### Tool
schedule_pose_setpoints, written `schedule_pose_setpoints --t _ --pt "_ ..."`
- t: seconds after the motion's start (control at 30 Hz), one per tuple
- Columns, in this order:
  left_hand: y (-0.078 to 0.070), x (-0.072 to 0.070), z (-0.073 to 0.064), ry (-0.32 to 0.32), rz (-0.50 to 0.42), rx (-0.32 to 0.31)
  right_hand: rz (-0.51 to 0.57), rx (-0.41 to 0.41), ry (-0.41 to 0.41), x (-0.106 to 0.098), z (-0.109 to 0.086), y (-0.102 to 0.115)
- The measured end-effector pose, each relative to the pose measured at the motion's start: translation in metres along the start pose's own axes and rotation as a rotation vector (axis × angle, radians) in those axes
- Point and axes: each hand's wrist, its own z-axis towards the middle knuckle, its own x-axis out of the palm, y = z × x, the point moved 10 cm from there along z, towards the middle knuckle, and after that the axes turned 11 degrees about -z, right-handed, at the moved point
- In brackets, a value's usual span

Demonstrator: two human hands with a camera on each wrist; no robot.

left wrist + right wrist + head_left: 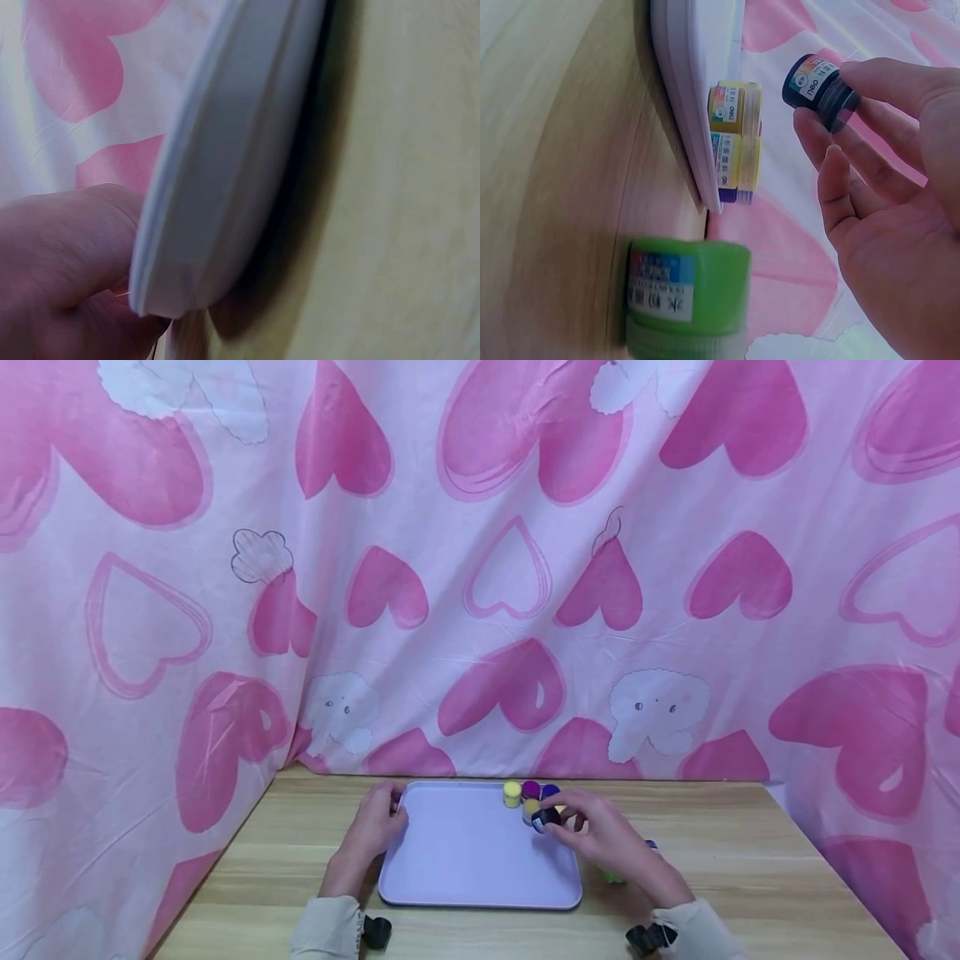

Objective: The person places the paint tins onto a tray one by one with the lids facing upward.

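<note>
My left hand (377, 822) holds the left rim of a pale purple tray (465, 860), whose outer wall (225, 135) fills the middle of the left wrist view. My right hand (600, 831) pinches a small black paint jar (814, 82) between thumb and fingers, above the tray's right side. Close by, several paint jars stand on the tray's far right part: a light yellow jar (512, 794), a purple jar (531, 790), a blue jar (550, 791) and an orange-yellow jar (531, 811). My right hand partly hides this group.
A green paint jar (697, 285) stands on the wooden table (720, 860) to the right of the tray, mostly hidden under my right forearm in the head view. A blue-topped thing (651, 843) peeks out beyond that forearm. Pink heart-patterned cloth (510, 610) hangs behind the table.
</note>
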Motion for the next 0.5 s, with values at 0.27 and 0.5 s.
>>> schedule_pose_setpoints --t 0.27,0.5 --pt "-0.002 0.000 0.001 -0.007 0.006 0.012 -0.001 -0.004 0.010 0.008 0.006 0.004" --pt "-0.002 -0.001 0.001 -0.009 0.005 0.019 -0.013 -0.073 -0.006 0.013 0.014 0.014"
